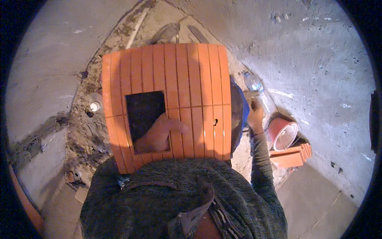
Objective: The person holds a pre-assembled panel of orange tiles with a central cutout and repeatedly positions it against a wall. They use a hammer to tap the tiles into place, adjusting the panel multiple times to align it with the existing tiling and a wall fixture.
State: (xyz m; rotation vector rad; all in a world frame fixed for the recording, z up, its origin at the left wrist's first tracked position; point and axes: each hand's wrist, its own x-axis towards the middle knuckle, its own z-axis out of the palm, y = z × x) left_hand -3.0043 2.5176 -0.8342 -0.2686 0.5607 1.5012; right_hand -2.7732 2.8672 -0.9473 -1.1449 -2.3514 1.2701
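One rectangular opening (141, 109) already pierces the square, orange, grooved, ceramic-looking panel (197, 79) at mid-frame, not yet released, our left hand (157, 133) hooking digits over its cut edge, while at centre right we cannot tell our right hand's (256, 115) finger state.

The left hand (157, 133) reaches through the panel (199, 79). Right of the panel are the right hand (256, 117) and a bottle (253, 83); farther right of it, a bucket (283, 133) and stacked tiles (287, 160). Beyond its far edge lies a rod (137, 27).
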